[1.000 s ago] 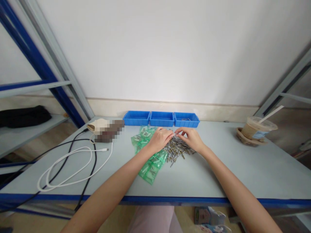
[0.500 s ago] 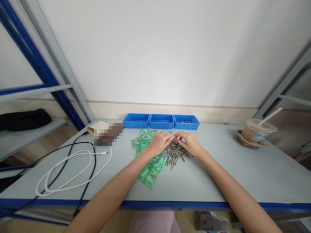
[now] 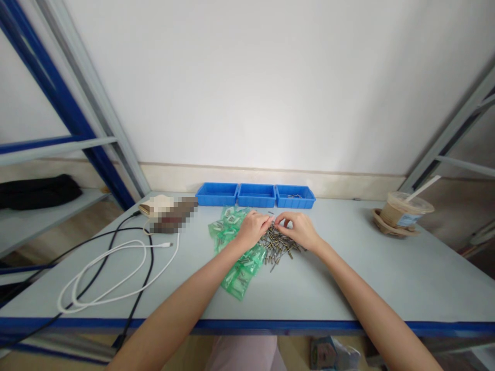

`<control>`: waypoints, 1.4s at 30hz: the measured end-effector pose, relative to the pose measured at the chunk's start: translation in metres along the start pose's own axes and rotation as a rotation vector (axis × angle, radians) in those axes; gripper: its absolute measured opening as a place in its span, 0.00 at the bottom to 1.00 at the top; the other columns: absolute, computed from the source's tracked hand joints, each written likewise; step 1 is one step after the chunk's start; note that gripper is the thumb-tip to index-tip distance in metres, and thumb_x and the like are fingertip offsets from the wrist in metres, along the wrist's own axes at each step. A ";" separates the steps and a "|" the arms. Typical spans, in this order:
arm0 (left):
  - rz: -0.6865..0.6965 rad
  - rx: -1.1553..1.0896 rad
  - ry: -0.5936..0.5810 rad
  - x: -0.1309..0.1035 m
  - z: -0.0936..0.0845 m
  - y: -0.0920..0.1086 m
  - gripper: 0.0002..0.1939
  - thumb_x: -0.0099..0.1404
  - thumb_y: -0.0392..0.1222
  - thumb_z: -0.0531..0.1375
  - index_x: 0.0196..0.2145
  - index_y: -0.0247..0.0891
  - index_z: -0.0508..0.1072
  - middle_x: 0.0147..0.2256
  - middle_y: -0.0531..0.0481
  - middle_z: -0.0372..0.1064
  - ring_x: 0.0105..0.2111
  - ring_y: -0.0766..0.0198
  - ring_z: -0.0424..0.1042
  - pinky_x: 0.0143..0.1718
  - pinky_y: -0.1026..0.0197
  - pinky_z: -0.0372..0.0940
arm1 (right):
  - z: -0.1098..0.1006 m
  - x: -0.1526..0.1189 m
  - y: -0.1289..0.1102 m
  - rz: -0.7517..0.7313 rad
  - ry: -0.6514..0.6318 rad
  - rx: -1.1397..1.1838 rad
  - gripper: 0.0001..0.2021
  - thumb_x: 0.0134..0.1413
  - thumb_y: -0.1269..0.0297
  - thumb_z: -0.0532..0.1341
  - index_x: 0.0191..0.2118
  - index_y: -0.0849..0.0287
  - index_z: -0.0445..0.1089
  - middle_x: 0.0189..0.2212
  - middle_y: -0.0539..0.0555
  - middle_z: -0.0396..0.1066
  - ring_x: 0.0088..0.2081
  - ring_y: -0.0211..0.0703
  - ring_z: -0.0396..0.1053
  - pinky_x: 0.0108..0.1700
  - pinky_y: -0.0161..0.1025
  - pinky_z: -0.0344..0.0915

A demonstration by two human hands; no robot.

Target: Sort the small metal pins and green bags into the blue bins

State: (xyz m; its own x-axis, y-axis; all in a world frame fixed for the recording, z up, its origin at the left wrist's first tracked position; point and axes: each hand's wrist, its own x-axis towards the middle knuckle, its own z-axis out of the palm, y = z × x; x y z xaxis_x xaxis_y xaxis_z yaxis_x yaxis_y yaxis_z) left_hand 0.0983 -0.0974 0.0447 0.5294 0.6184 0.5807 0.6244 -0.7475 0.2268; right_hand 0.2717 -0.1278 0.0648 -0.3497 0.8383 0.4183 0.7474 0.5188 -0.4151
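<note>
Metal pins that look like screws or rivets lie in a loose pile [image 3: 276, 250] on the table. My left hand [image 3: 253, 228] is closed over the pile's left side, beside several green plastic bags [image 3: 242, 275] with small metal pieces inside. What its fingers hold is too small to make out. At the pile's far edge, my right hand [image 3: 299, 230] pinches with thumb and forefinger close to the left fingertips. Whatever sits in that pinch is also too small to name.
Three blue bins stand in a row at the back: a left bin [image 3: 217, 201], a middle bin [image 3: 257, 202] and a right bin [image 3: 295, 202] holding a few pins. A drink cup [image 3: 404, 210] stands at right. White cable [image 3: 98, 299] and black cables [image 3: 150, 263] lie at left.
My right hand has shifted slightly left, and its thumb and forefinger now form a rounder pinch. My left hand stays in nearly the same place.
</note>
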 end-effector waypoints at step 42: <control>0.217 0.252 -0.016 0.001 -0.006 0.002 0.09 0.65 0.42 0.53 0.42 0.37 0.66 0.37 0.48 0.69 0.40 0.60 0.64 0.48 0.54 0.50 | 0.018 0.009 0.034 0.289 0.018 0.482 0.11 0.45 0.59 0.60 0.29 0.62 0.71 0.24 0.52 0.72 0.26 0.38 0.66 0.30 0.34 0.60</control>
State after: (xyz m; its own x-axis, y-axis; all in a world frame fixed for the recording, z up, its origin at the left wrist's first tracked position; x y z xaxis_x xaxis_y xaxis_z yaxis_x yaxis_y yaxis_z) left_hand 0.0971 -0.0998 0.0506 0.6734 0.4563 0.5817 0.6173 -0.7800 -0.1028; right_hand 0.2836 -0.1000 0.0402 -0.1563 0.9569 0.2446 0.4674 0.2898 -0.8352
